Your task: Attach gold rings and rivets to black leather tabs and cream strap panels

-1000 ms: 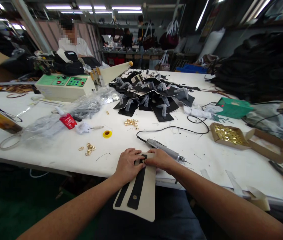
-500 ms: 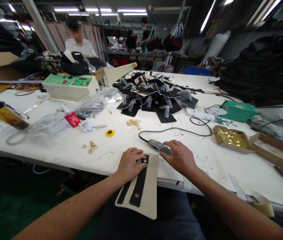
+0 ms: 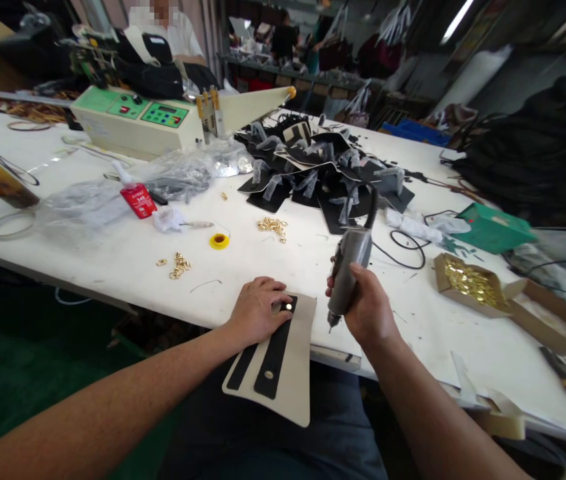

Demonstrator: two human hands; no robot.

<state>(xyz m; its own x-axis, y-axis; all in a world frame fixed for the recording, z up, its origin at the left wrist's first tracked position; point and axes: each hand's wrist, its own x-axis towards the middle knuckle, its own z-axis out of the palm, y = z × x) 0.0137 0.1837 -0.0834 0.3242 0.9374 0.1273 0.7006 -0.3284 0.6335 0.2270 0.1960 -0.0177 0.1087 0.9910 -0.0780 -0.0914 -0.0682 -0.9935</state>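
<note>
A beige panel with black straps lies over the table's front edge, its lower part above my lap. My left hand holds the panel's upper end, thumb and fingers around a black strap beside a gold stud. A second, duller round stud sits near the strap's lower end. My right hand is closed around a grey electric screwdriver. It is raised above the table, bit pointing down, to the right of the panel and apart from it.
Small gold fittings lie in piles beyond my left hand, near a yellow tape roll and red glue bottle. Black pieces are heaped behind. A box of gold parts and a green box stand right; a control-panel machine, left.
My right hand has taken the screwdriver from the table, lifted it and turned it upright, bit down. My left hand stays on the panel. The view has tilted downward.
</note>
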